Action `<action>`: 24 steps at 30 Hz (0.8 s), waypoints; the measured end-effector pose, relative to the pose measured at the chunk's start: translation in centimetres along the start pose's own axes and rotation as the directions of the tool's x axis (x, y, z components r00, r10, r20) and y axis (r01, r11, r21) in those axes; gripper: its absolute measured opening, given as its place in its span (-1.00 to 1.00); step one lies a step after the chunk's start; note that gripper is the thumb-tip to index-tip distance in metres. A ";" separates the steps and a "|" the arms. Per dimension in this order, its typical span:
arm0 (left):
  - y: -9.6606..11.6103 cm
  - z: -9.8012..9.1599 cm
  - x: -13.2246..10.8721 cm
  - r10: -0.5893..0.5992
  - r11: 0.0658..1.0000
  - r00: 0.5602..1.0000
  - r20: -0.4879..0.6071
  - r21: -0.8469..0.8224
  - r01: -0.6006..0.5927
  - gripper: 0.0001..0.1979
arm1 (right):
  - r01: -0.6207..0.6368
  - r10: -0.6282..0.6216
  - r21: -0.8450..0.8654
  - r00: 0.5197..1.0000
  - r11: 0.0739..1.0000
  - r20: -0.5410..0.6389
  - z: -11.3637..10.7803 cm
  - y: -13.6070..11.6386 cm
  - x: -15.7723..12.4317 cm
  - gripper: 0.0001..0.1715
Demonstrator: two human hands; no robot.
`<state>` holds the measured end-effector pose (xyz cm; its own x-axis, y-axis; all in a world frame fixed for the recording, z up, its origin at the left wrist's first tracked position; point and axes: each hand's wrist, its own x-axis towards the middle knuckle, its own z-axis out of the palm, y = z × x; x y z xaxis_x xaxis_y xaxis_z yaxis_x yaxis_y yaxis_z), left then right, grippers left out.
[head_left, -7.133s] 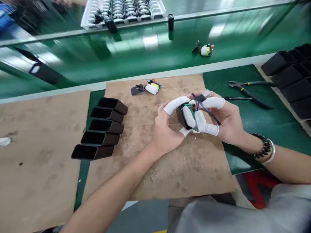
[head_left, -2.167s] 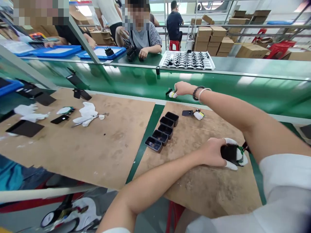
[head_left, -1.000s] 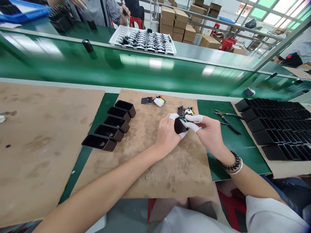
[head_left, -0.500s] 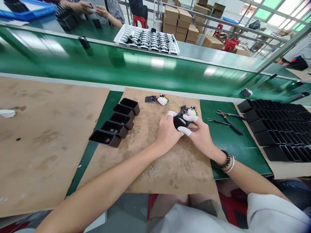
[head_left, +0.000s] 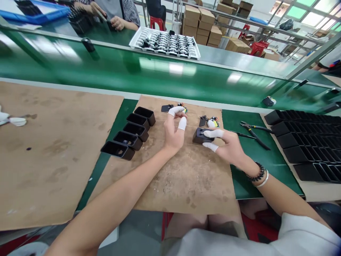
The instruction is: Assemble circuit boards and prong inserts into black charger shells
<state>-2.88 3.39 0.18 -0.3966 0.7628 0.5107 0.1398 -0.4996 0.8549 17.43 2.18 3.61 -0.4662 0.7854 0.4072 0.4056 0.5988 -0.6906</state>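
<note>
My left hand (head_left: 174,131), with white finger cots on thumb and fingertips, is held above the cardboard with its fingers apart. It is nearest to a small circuit board (head_left: 183,107), which it partly covers, and a flat black plate (head_left: 167,108). On the right, a black plastic case (head_left: 199,137) rests on the cardboard. The capped fingers of my right hand (head_left: 226,144) are on it, one across the top and the thumb at the near corner. Just behind lie another black plate (head_left: 203,121) and a circuit board with a white part (head_left: 213,123).
Several open black cases (head_left: 118,150) stand in a slanting row at left. Pliers (head_left: 255,134) and tweezers (head_left: 241,134) lie at right, before rows of black cases (head_left: 306,172). Beyond the green conveyor (head_left: 112,69) are a white tray (head_left: 134,42) and a co-worker's hands (head_left: 117,23).
My left hand has let go of the black case and moved left, its fingers spreading. The case now sits on the cardboard under my right hand. The co-worker's hands have moved lower.
</note>
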 end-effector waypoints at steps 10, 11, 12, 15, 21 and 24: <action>-1.0 0.2 0.0 -0.074 0.997 0.997 -0.035 0.009 0.074 -0.81 | 0.068 -0.062 0.097 0.996 0.993 -0.061 0.4 0.6 -0.5 -0.78; -1.0 0.3 0.0 -0.078 0.997 0.996 -0.040 0.001 0.078 -0.81 | 0.073 -0.072 0.082 0.997 0.994 -0.011 0.4 0.7 -0.5 -0.79; -1.0 0.3 0.0 -0.084 0.996 0.995 -0.048 -0.005 0.083 -0.81 | 0.082 -0.085 0.063 0.996 0.995 0.034 0.4 0.8 -0.6 -0.80; -1.0 0.4 0.0 -0.106 0.994 0.993 -0.055 0.009 0.107 -0.81 | 0.096 -0.095 0.006 0.993 0.995 -0.066 0.4 0.9 -0.7 -0.77; -1.2 0.4 0.0 -0.115 0.992 0.992 -0.060 0.037 0.118 -0.80 | 0.130 -0.130 -0.004 0.991 0.992 0.011 0.2 0.9 -0.8 -0.83; -1.2 0.4 0.0 -0.111 0.993 0.992 -0.056 0.029 0.113 -0.81 | 0.175 -0.168 0.023 0.970 0.984 -0.178 0.2 0.9 -0.9 -0.73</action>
<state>-2.63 4.16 -0.83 -0.4595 0.7897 0.4065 0.1202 -0.3982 0.9094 18.07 1.99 2.55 -0.3803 0.6887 0.6173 0.2992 0.7232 -0.6225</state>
